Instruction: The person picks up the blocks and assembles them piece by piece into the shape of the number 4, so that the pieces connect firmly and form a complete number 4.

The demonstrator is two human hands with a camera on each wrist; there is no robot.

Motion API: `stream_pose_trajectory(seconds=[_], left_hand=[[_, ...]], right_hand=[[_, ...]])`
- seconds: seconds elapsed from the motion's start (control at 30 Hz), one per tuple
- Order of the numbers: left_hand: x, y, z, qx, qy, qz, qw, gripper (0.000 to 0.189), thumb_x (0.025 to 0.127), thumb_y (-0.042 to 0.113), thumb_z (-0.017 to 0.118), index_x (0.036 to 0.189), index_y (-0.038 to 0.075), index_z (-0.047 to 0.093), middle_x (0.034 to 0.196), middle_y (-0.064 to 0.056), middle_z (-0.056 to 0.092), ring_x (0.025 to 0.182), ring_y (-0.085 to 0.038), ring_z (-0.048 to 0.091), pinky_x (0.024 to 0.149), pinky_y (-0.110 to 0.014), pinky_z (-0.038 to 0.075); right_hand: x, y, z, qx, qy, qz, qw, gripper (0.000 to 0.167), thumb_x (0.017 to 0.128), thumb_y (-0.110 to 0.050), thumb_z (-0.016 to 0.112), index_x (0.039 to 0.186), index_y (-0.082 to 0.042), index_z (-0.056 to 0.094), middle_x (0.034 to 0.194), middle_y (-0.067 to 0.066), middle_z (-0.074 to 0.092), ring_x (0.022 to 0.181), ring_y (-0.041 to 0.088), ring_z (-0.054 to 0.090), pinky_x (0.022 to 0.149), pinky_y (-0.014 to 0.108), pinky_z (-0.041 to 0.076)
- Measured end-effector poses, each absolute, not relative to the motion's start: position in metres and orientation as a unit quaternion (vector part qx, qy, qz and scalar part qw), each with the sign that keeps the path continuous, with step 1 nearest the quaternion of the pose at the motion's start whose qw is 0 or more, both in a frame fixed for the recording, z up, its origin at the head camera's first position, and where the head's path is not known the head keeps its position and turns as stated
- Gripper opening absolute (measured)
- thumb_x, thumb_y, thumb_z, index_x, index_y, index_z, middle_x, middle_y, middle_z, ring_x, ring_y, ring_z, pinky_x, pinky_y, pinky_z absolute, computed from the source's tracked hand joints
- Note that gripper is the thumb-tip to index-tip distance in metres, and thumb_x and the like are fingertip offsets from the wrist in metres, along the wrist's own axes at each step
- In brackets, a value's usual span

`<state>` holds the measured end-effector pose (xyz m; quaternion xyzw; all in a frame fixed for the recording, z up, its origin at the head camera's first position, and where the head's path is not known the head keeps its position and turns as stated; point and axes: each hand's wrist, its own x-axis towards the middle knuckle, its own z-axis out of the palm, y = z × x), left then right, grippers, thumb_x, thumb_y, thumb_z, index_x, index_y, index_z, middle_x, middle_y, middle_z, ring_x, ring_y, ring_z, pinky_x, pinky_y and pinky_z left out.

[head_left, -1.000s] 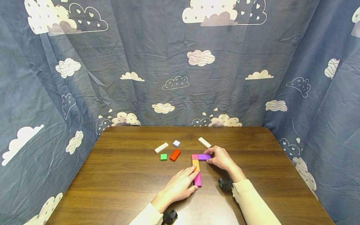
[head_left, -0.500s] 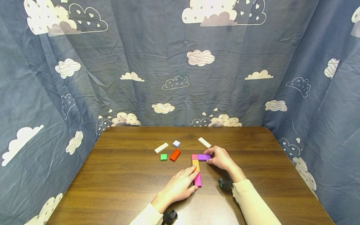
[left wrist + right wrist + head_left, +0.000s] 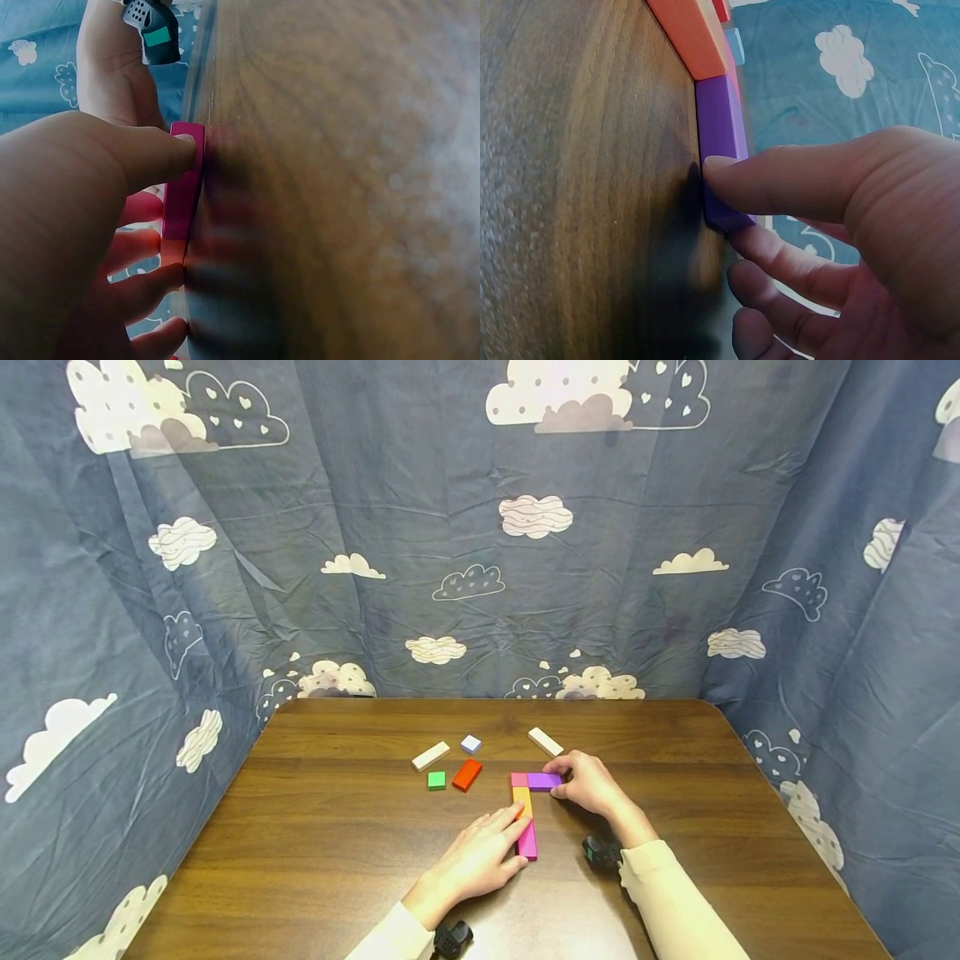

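In the head view a small row of flat blocks makes an upside-down L on the table. My right hand (image 3: 588,783) pinches the right end of the purple block (image 3: 721,120), thumb along its near side and a finger at the far side. The purple block's left end meets a small pink block (image 3: 519,779). Below that come an orange block (image 3: 521,795) and a magenta block (image 3: 182,187). My left hand (image 3: 480,856) rests across the orange and magenta blocks with fingers stretched out, its thumb touching the magenta block near its front end.
On the wooden table (image 3: 337,843), left of the row, lie a red block (image 3: 467,775), a green block (image 3: 437,781), a light blue block (image 3: 471,744) and a white block (image 3: 431,756). Another white block (image 3: 545,742) lies behind the purple one. A cloud-patterned curtain (image 3: 420,527) surrounds the table.
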<state>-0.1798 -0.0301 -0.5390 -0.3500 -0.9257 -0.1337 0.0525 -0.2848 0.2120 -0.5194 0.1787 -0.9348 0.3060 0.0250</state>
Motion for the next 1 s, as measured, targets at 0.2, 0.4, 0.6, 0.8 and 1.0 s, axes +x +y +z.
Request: stream_pose_trajectory(seconds=[0.2,0.4,0.6,0.8,1.0], left_hand=[[-0.18,-0.03,-0.538,-0.349,-0.926,-0.134,0.049,0.061,0.099,0.042,0.062,0.15,0.012,0.049,0.16,-0.01,0.036,0.14,-0.031,0.043,0.113,-0.048,0.035],[-0.179,-0.03,-0.537,-0.35,-0.925,-0.135,0.051,0.061,0.098,0.041,0.063,0.15,0.012,0.05,0.159,-0.011,0.037,0.139,-0.032,0.044,0.112,-0.049,0.037],[-0.179,-0.031,-0.534,-0.353,-0.924,-0.141,0.049,0.06,0.098,0.04,0.063,0.149,0.012,0.05,0.158,-0.013,0.038,0.138,-0.034,0.045,0.111,-0.049,0.038],[-0.186,-0.035,-0.52,-0.351,-0.922,-0.159,0.048,0.056,0.1,0.038,0.061,0.148,0.013,0.052,0.157,-0.014,0.04,0.137,-0.036,0.046,0.109,-0.048,0.041],[-0.199,-0.05,-0.502,-0.33,-0.925,-0.18,0.052,0.054,0.099,0.034,0.061,0.148,0.014,0.052,0.156,-0.012,0.042,0.139,-0.034,0.044,0.107,-0.051,0.042]], right_hand=[[-0.284,0.213,-0.518,0.18,-0.933,0.311,0.026,0.035,0.069,-0.007,0.088,0.101,-0.014,0.078,0.09,0.003,0.067,0.086,0.022,0.061,0.077,0.04,0.048],[-0.283,0.214,-0.517,0.179,-0.932,0.314,0.021,0.037,0.068,-0.008,0.088,0.103,-0.013,0.078,0.091,0.004,0.066,0.087,0.023,0.061,0.078,0.041,0.047],[-0.283,0.215,-0.517,0.179,-0.929,0.324,0.019,0.035,0.068,-0.008,0.088,0.102,-0.012,0.078,0.089,0.003,0.066,0.086,0.024,0.062,0.076,0.04,0.048],[-0.284,0.216,-0.519,0.177,-0.93,0.321,0.018,0.035,0.068,-0.007,0.088,0.101,-0.013,0.078,0.089,0.004,0.066,0.086,0.025,0.062,0.076,0.039,0.048],[-0.285,0.215,-0.521,0.18,-0.93,0.321,0.017,0.033,0.069,-0.008,0.088,0.1,-0.013,0.077,0.089,0.005,0.066,0.086,0.025,0.061,0.076,0.039,0.047]])
